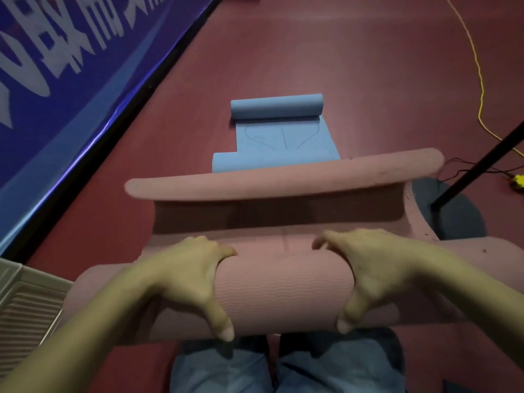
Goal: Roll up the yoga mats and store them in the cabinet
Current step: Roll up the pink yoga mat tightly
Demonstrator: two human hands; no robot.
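With both hands clamped on it, the pink yoga mat (283,290) sits partly rolled on the red floor (340,66), right in front of the person's knees (286,367).

- left hand (192,276): fingers curled over the top of the roll, thumb down its near face, gripping the roll left of centre.
- right hand (377,273): same grip mirrored, fingers over the far side, thumb on the near face, right of centre.
- Bare roll surface with a wavy texture shows between the 2 hands; the roll's ends stick out past both wrists.
- Beyond the hands the pink mat's unrolled part lies flat, and its far end curls up into a loose lip across the width.
- blue yoga mat (278,134): farther out on the floor, just past that pink lip, rolled from both ends with a short flat stretch between the 2 rolls. Neither hand touches it.
- blue banner (56,66) with white characters runs along the left edge of the floor.
- yellow cable (479,80) trails down the right side; a black pole (479,165) leans off a dark round base (456,222) beside the pink mat's right edge.
- Ribbed grey tray (25,307) at lower left, near the left forearm.
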